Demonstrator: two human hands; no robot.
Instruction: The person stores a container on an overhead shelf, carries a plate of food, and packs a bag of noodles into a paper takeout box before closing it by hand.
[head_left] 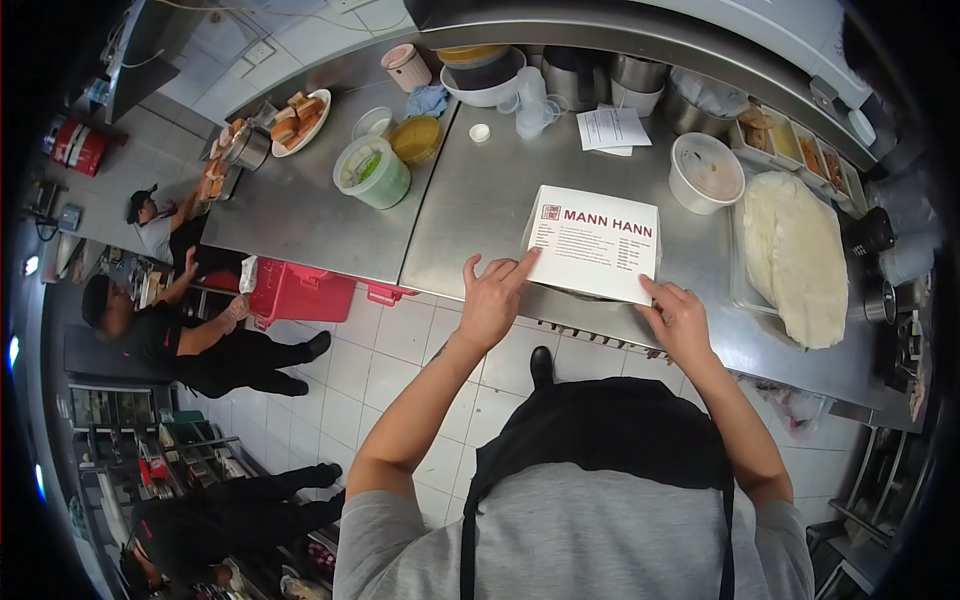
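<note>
A white takeout box printed "MANN HANN" in red sits at the front edge of the steel counter, its lid down. My left hand is at the box's left side. Its index finger stretches along the lid's edge, while the thumb stands apart. My right hand has its fingers at the near right corner of the box, with the thumb below the lid's edge. Underneath the lid, the inside of the box is hidden.
Right of the box stand a round white tub and a clear tray of pale dough-like sheets. Papers lie behind it. To the left are a green-tinted container and a red bin. Several co-workers stand further left.
</note>
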